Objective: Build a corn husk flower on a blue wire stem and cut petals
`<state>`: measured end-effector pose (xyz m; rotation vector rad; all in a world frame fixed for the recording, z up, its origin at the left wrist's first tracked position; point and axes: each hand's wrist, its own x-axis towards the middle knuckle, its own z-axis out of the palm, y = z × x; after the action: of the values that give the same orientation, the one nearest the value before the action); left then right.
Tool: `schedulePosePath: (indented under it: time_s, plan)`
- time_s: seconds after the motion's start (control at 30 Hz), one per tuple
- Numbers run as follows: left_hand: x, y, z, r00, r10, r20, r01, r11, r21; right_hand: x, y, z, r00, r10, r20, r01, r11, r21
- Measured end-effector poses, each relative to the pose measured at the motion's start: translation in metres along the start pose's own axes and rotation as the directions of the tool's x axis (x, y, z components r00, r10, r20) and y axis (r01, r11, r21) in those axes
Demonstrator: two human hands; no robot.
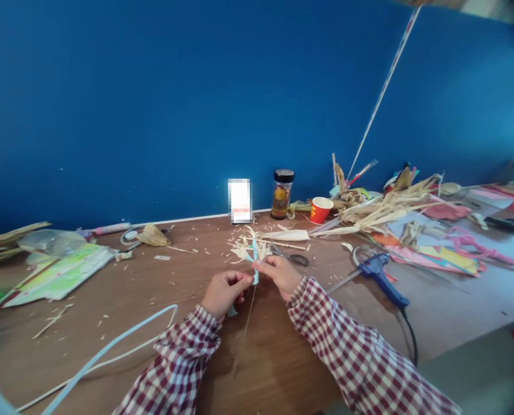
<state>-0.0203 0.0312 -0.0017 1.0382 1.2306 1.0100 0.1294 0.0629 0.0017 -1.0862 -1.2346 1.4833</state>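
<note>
My left hand [224, 292] and my right hand [280, 273] meet over the middle of the brown table [170, 288], both in red-and-white checked sleeves. Their fingers are pinched together on a thin pale-blue strip [255, 262] that stands up between them. A fine straw-coloured strand [250, 311] hangs down from the same spot toward me. Just beyond the hands lies a small heap of dry husk shavings [250, 245].
Scissors [295, 257] lie right of the heap, a blue glue gun [382, 275] farther right. A red paper cup [321, 209] and a black-lidded jar [282, 194] stand by the blue wall. Husk strips and coloured paper cover the right side; a pale-blue cord [109, 346] loops at left.
</note>
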Motion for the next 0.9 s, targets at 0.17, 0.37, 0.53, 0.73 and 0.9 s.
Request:
schedulePosePath:
  time_s: [0.17, 0.37, 0.53, 0.73, 0.9]
  plan:
    - [-0.001, 0.001, 0.001, 0.999, -0.019, 0.029, 0.019, 1.000, 0.020, 0.002, 0.005, -0.002, 0.995, 0.054, 0.089, -0.054, 0.999, -0.002]
    - [-0.002, 0.003, 0.002, 0.998, -0.038, 0.044, 0.033, 0.993, 0.113, 0.000, 0.005, -0.001, 0.994, 0.024, 0.107, -0.020, 0.999, -0.038]
    - [-0.001, -0.003, 0.006, 1.000, -0.002, 0.000, 0.002, 0.970, 0.244, -0.002, 0.006, 0.003, 0.986, 0.027, 0.163, -0.036, 0.998, 0.053]
    - [0.002, -0.006, -0.003, 0.933, 0.350, -0.081, -0.251, 0.798, 0.548, 0.001, 0.005, 0.005, 0.995, 0.047, 0.088, -0.066, 0.969, 0.238]
    - [-0.002, 0.007, -0.015, 0.649, 0.693, -0.316, -0.245, 0.583, 0.775, 0.003, -0.004, 0.002, 0.986, 0.046, -0.158, 0.001, 0.958, 0.288]
